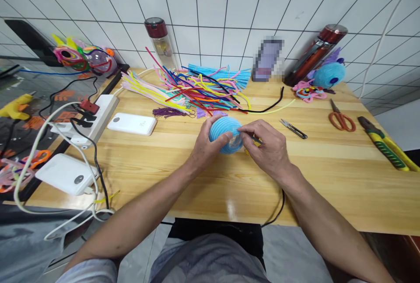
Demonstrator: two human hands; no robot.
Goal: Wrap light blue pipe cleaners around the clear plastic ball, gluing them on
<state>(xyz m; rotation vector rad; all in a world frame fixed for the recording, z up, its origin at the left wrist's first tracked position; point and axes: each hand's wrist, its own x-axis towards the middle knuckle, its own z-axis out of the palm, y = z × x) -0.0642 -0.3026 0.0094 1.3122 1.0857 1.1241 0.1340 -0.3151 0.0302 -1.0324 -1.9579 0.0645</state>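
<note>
My left hand (207, 145) is closed around a ball (225, 129) wound in rows of light-blue pipe cleaner, its thumb lying across the front. A clear, uncovered patch shows on the ball's lower right side. My right hand (269, 146) pinches thumb and forefinger together at the ball's right edge; what sits between the fingertips is hidden. Under that hand a bit of something dark and yellow peeks out, mostly covered. A black cable (282, 204) comes down from behind the right wrist to the table's front edge.
Behind the hands lies a heap of colourful pipe cleaners (210, 88). To the right are thread snips (293, 129), orange-handled scissors (341, 119) and green-yellow pliers (387, 145). A power strip (98, 121), cables and white power banks (131, 124) occupy the left. A flask (315, 55) leans at the back.
</note>
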